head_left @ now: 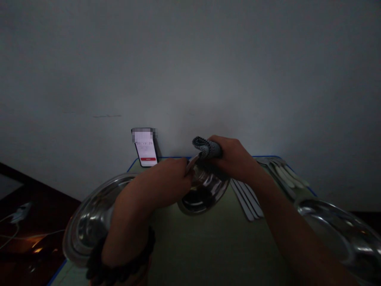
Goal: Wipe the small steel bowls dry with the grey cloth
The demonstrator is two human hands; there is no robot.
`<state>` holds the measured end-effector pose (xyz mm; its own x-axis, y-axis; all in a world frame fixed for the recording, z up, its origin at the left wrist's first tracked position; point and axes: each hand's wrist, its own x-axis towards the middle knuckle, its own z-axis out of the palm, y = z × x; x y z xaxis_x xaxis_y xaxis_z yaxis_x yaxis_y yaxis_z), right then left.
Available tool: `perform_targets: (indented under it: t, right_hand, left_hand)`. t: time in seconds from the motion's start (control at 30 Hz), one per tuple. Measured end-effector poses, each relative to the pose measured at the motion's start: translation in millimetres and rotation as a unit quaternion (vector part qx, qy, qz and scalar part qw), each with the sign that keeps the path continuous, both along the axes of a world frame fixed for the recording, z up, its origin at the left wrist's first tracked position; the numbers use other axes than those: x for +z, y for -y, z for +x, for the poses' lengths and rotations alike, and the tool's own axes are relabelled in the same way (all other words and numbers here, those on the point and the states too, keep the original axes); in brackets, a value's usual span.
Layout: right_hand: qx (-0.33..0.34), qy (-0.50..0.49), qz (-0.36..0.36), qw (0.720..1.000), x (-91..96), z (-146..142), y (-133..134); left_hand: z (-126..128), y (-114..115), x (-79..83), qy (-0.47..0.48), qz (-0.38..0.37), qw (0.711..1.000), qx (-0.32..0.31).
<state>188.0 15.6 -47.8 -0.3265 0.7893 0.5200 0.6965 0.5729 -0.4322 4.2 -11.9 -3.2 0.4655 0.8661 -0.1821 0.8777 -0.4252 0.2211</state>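
Note:
My left hand [175,178] is closed on a thin, flat piece with a metallic look [193,163]. Its kind is unclear, since my fingers hide most of it. A folded grey checked cloth [208,147] is gripped in my right hand [230,155], and it meets the far end of that flat piece. Just below both hands is a shiny metal bowl [205,198], partly covered by them. I cannot tell whether my left hand touches the bowl.
Several flat metal handles [248,200] lie right of the bowl, with white-handled cutlery [284,174] farther right. Large metal basins stand at left [92,222] and right [354,238]. A phone [145,149] leans on the wall behind the green table [202,246]. Cables [18,222] lie lower left.

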Motion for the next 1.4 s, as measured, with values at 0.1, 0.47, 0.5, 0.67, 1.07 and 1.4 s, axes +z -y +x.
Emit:
perform_targets:
  t: [0.1,0.47,0.5,0.67,1.07,1.4]
  right_hand:
    - [0.002,0.001,-0.004,1.000,0.3,0,0]
    - [-0.001,0.000,-0.007,1.000,1.1,-1,0]
    - [0.001,0.000,-0.006,1.000,1.0,-1,0]
    - [0.004,-0.003,-0.006,1.000,0.5,0,0]
    - [-0.008,-0.001,0.003,1.000,0.4,2,-1]
    - [-0.015,0.000,0.011,1.000,-1.3,4,-2]
  left_hand:
    - [0,0,0.4,-0.001,-0.004,1.000,0.002]
    - [-1,0,-1.0,0.000,-0.002,1.000,0.002]
    - [-1,0,-1.2,0.000,0.000,1.000,0.000]
    - [-1,-1,-1.9,0.000,0.000,1.000,0.000]
    - [-1,-7,-0.9,0.006,0.006,1.000,0.017]
    - [-3,-17,-1.9,0.049,0.022,0.999,-0.002]
